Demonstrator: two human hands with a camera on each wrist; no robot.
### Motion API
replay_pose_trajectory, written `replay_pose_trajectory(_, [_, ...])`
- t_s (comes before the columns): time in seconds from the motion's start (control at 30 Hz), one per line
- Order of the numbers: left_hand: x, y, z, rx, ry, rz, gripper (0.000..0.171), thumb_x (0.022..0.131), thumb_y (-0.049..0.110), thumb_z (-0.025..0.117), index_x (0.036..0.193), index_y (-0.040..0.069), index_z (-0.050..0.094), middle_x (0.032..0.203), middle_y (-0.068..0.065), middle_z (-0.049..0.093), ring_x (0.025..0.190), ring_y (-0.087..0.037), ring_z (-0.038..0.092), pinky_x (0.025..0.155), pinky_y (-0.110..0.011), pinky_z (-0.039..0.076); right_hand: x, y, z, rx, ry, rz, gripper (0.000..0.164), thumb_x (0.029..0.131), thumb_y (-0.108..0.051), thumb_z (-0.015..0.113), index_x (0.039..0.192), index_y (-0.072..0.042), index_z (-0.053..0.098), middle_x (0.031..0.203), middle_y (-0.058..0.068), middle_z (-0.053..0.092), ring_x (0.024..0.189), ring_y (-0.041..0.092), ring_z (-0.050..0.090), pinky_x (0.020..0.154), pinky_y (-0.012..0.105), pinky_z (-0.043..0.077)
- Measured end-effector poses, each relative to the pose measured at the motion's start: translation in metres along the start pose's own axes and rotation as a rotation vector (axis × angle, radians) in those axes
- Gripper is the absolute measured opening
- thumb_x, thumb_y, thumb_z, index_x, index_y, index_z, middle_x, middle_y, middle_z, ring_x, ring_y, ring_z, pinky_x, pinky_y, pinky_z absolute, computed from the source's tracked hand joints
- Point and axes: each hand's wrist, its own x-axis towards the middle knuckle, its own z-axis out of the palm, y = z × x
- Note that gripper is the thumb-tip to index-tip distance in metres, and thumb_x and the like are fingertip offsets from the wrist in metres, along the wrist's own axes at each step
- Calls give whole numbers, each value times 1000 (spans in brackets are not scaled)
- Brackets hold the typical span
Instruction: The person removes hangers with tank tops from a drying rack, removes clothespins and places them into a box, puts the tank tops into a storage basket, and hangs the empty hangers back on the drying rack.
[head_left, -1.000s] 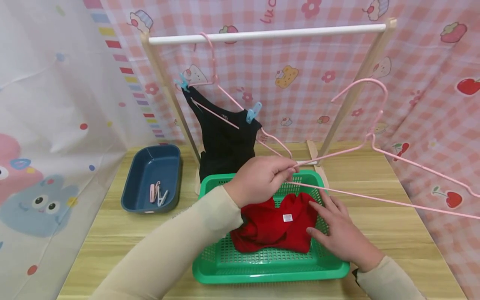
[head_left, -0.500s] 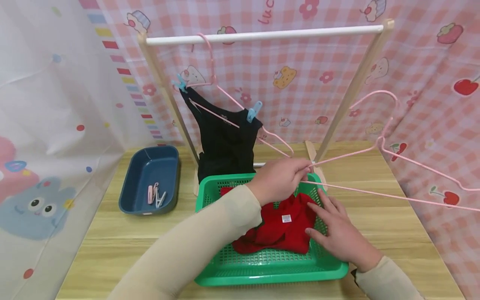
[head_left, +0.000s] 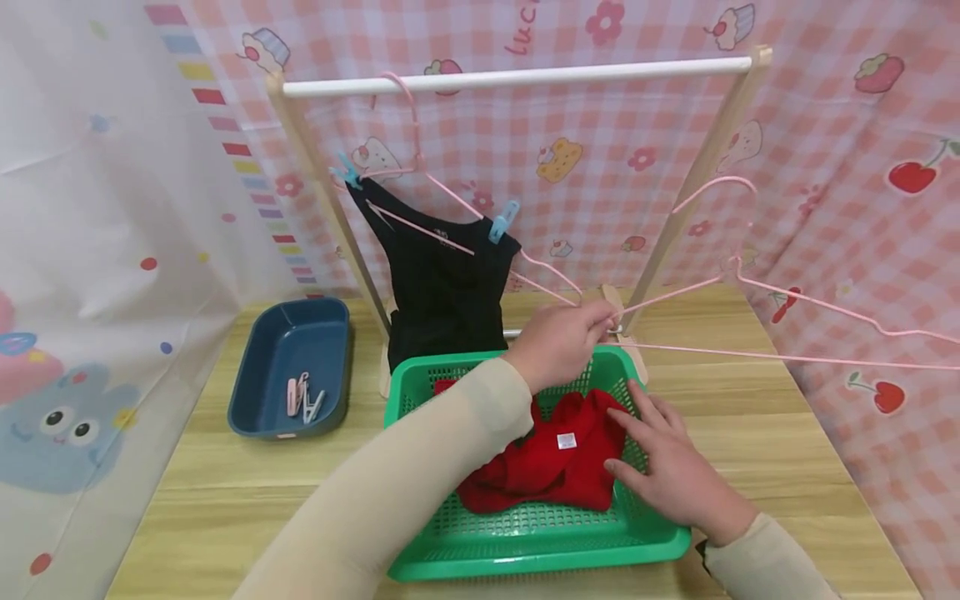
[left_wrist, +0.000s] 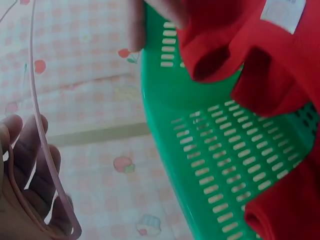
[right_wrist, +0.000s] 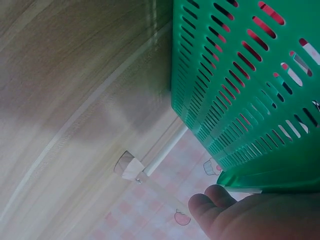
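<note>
On the tabletop [head_left: 750, 400] stands a rack [head_left: 525, 78], with a green basket [head_left: 540, 567] in front of it. One garment looks dealt with: a black top [head_left: 450, 283] hangs from the rack on a pink hanger [head_left: 417, 137], fixed by two blue pegs [head_left: 504, 222] and sloping to one side. The other appears left to do — a red garment [head_left: 585, 475] lies loosely in the basket, on no hanger yet. A spare hanger [head_left: 798, 297] is held up, running off the head view's right edge. A blue tray [head_left: 300, 346] sits at the left. The left hand [head_left: 558, 346] has its fingers grasping the spare hanger's end; the left wrist view shows them curled around the bent wire, which the head view mostly hides. The right hand [head_left: 678, 479] is released, fingers spread over the basket's right side; whether they touch the red cloth, I cannot tell. Only the right wrist view shows the basket's outer wall, red showing through its slots. Smallest are the loose pegs [head_left: 311, 408] in the tray, seen by the head view alone, and the garment's white label [head_left: 566, 441].
</note>
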Motion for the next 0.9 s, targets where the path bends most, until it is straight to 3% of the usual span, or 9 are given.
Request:
replay_pose_trajectory(0.1, [-3,7,2,-79,-59,20,20,113,33,46,121,24,63,112,6,76,99,-5,70,93,-30,56,0,-1,1,4,3,-10,69,93,-29,80,152,-7,54,175,19,17,151,56,23,104,75,45])
replay_pose_trajectory(0.23, [-4,25,-3,-152,-96,75,24,114,31,44,124,22,64,122,9,74,110,-1,68,102,-26,53,0,1,2,12,-5,-5,68,93,-29,80,152,-7,54,176,18,15,151,55,22,106,76,43])
replay_pose_trajectory(0.33, [-1,42,-9,-179,-95,89,25,115,31,41,123,22,63,123,10,73,113,2,68,94,-20,52,-1,2,2,16,-10,0,68,94,-29,80,152,-7,54,177,17,14,151,54,21,107,75,43])
replay_pose_trajectory(0.47, [12,61,-16,-205,-72,44,27,116,33,37,120,22,62,118,11,73,103,2,68,78,-19,50,-2,3,2,23,-3,-11,67,94,-28,79,152,-6,54,177,17,14,151,54,22,109,75,41])
replay_pose_trajectory(0.67, [37,79,-29,-103,14,-32,25,116,32,36,113,25,60,99,18,67,92,3,62,101,-30,37,-2,5,1,21,8,-8,67,93,-28,80,152,-8,54,176,19,16,151,52,23,108,73,43])
replay_pose_trajectory(0.8, [51,81,-39,-73,50,-92,25,116,31,36,107,25,58,88,14,63,83,-3,60,96,-35,32,-2,5,1,24,-1,3,68,93,-28,80,153,-10,53,176,17,15,152,51,22,105,71,48])
replay_pose_trajectory(0.9, [60,79,-48,-102,66,-155,27,116,31,35,104,24,58,86,12,63,82,-7,59,96,-37,30,-2,5,1,29,-6,7,68,94,-28,80,154,-9,53,177,15,14,152,50,21,105,70,49])
